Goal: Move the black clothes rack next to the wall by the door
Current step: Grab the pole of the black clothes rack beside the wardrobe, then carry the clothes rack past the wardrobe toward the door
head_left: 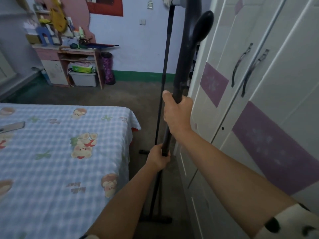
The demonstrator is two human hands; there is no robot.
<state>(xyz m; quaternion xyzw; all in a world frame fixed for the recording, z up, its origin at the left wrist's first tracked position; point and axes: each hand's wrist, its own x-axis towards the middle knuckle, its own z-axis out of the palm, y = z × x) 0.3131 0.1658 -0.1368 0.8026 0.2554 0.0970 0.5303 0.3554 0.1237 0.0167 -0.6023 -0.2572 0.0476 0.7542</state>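
Your right hand (177,114) has its fingers clamped on the near upright of the black clothes rack (185,54); your left hand (158,158) grips the same pole lower down. The rack stands at your 12 o'clock, between the bed (60,152) at 9 and the wardrobe (259,100) at 3.
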